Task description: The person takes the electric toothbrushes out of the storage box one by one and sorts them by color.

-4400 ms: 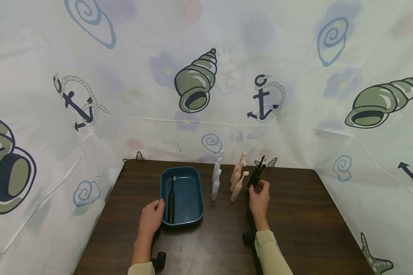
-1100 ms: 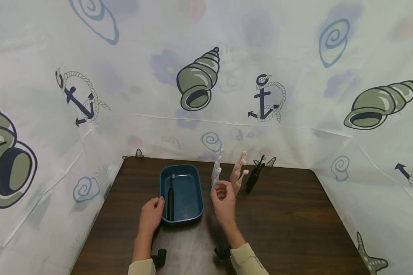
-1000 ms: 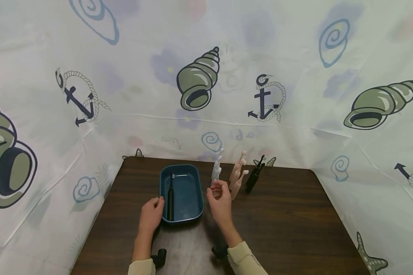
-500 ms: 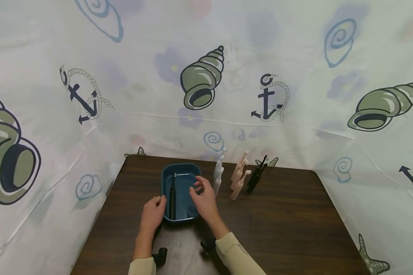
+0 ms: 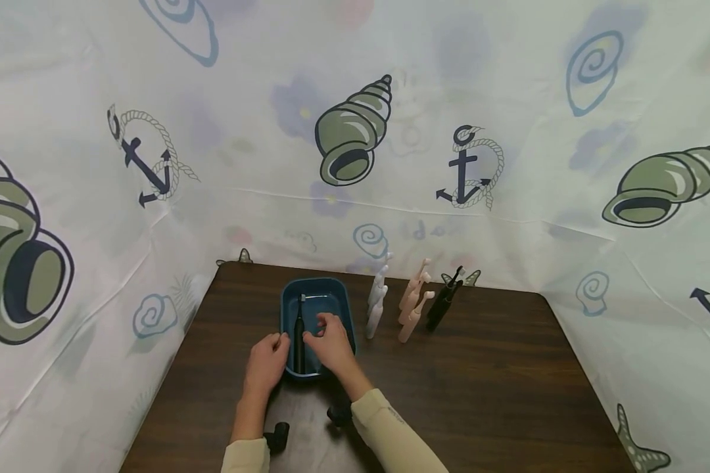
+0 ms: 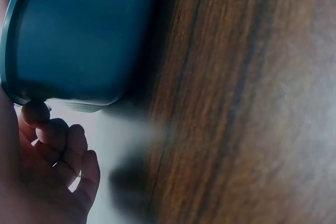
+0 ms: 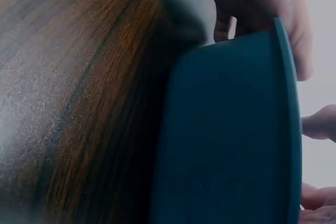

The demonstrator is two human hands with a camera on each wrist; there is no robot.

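Note:
A blue tray (image 5: pixel 350 315) sits on the table with a black electric toothbrush (image 5: pixel 298 341) lying lengthwise along its left side. My left hand (image 5: pixel 265 364) grips the tray's left rim; in the left wrist view its curled fingers (image 6: pixel 76 148) meet the rim. Over the tray's interior is my right hand (image 5: pixel 336 345), holding nothing, its thumb and fingers spread apart. The thumb tip is close to the toothbrush's handle on the right side. In the right wrist view, the tray's outer wall (image 7: pixel 226 129) hides most of that hand's fingers.
Right of the tray stand upright toothbrushes: white ones (image 5: pixel 375 315), pink ones (image 5: pixel 411 322) and, farthest right, black (image 5: pixel 442 307). The dark wooden table (image 5: pixel 479 394) ends at a patterned curtain (image 5: pixel 242 217) behind. A black wrist camera (image 5: pixel 279 437) is on the left wrist.
My right hand has left the black toothbrush at the right and travelled left past the pink and white ones to over the tray. My left hand stays at the rim.

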